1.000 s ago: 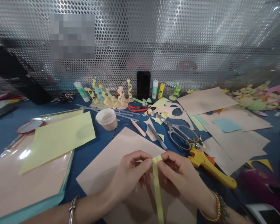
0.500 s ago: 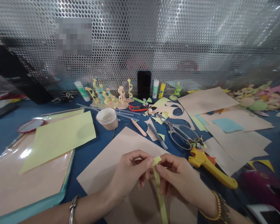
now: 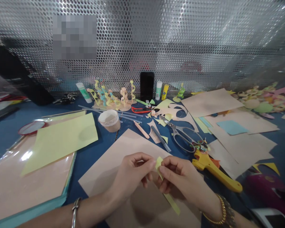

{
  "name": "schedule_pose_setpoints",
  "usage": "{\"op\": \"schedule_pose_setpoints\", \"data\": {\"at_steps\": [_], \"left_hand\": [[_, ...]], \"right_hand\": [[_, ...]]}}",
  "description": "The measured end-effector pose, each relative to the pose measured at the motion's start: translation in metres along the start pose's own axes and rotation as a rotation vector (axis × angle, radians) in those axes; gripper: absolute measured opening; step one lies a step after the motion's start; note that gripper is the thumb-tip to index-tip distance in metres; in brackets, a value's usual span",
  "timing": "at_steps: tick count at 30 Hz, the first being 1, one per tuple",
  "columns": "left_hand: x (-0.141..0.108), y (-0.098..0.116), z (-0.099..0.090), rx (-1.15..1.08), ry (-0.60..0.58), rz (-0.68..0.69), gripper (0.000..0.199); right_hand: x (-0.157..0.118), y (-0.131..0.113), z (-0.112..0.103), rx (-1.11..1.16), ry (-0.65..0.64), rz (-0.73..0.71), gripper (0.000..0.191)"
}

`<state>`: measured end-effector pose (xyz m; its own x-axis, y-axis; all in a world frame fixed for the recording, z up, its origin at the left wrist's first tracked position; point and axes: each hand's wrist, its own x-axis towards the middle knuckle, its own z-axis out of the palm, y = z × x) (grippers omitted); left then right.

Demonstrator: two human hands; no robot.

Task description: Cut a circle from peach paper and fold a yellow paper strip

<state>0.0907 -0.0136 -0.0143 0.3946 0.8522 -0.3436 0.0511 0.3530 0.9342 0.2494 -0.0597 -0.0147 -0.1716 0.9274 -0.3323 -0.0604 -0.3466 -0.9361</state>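
Note:
Between my two hands is a narrow yellow paper strip (image 3: 172, 204), its folded top end up at the fingertips and its tail hanging down to the right. My right hand (image 3: 178, 174) pinches the strip just below that end. With thumb and forefinger closed, my left hand (image 3: 135, 171) grips the strip's upper edge from the other side. Beneath both hands lies a large pale pink paper sheet (image 3: 104, 167) on the blue table. Scissors (image 3: 180, 131) with grey handles and a yellow-handled tool (image 3: 216, 172) lie to the right.
A white paper cup (image 3: 109, 121) stands beyond my left hand. Behind it are curled paper figures (image 3: 109, 96), glue sticks (image 3: 158, 90) and an upright black phone (image 3: 147, 85). A red cutter (image 3: 142, 110) and a marker (image 3: 161, 138) lie mid-table. Yellow paper (image 3: 64, 139) covers a plastic sleeve at left.
The strip's top end has turned and now points upward as a folded tip. Its lower tail has swung to the right. Both hands stay in nearly the same place.

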Motion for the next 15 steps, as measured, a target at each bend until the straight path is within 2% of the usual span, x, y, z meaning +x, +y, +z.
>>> {"op": "schedule_pose_setpoints", "data": {"at_steps": [7,15], "left_hand": [[0.0000,-0.0009,-0.0014,-0.058,-0.031,0.005,0.027],[-0.0004,-0.0014,-0.0026,0.095,-0.024,0.014,0.026]], "right_hand": [[-0.0002,-0.0003,0.0002,0.006,0.018,0.021,0.033],[-0.0008,0.0003,-0.0002,-0.025,0.022,0.007,0.034]]}}
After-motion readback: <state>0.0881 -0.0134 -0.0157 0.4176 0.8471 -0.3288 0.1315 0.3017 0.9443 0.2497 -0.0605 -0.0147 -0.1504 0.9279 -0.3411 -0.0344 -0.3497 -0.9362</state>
